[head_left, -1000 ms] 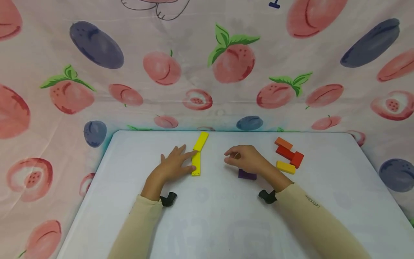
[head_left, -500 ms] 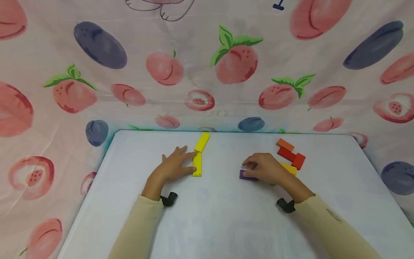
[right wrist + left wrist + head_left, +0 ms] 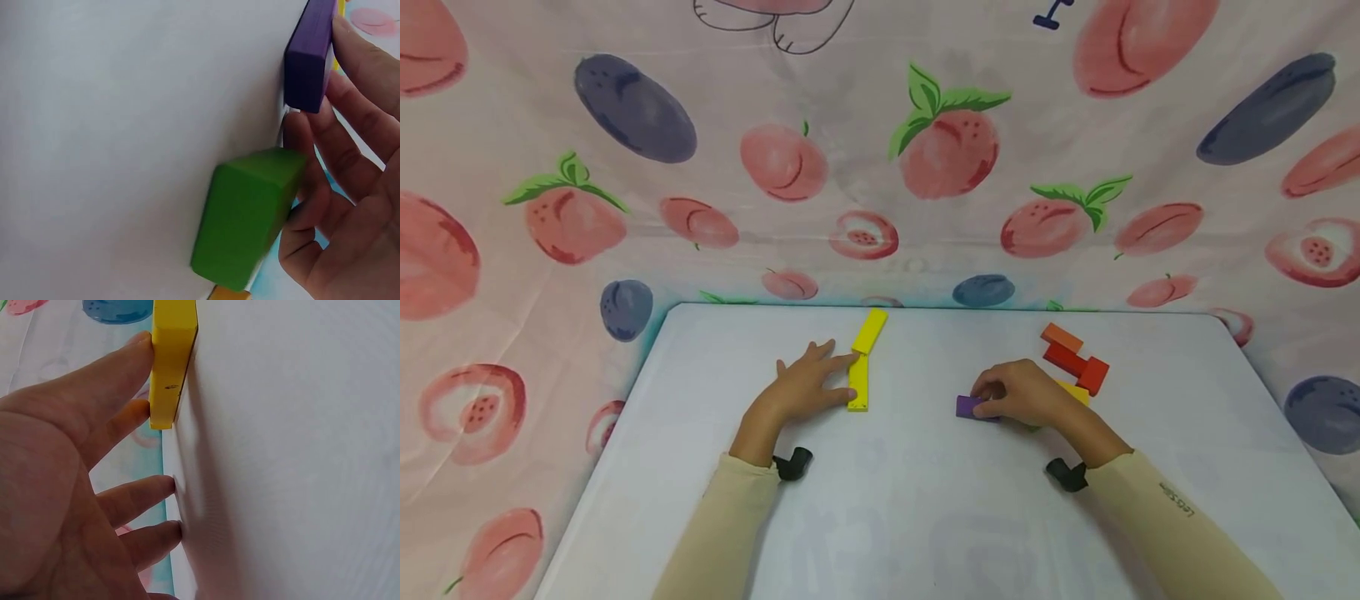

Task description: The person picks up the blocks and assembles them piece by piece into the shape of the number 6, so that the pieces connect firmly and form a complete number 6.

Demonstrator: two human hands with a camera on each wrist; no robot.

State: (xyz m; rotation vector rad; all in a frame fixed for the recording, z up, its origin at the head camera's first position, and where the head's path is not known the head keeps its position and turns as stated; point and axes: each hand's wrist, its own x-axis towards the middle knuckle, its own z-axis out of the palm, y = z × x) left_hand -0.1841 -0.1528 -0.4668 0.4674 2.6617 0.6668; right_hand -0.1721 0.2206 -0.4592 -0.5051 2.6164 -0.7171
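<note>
Since a second ago, the right hand (image 3: 1021,392) has moved to a purple rectangular block (image 3: 966,407), pinching it on the white round-cornered counter (image 3: 895,492); the spread left hand (image 3: 803,385) touches a yellow rectangular block (image 3: 861,377). Fruit-printed cloth (image 3: 850,92) hangs behind.

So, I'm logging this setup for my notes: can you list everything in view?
Yellow blocks: three, yellow, two left of centre, one right
Purple block: one, purple, right of centre
Green block: one, green, by the purple one
Red blocks: two, red, right side
Orange block: one, orange, just behind them
Table: one, white, beneath the blocks
Cloth: one, pale, fruit-printed, behind the table
Wrist gadgets: two, black, at the wrists
Sleeves: two, beige, on the forearms
Left hand: one, bare, touching a yellow block
Right hand: one, bare, on the purple block
</note>
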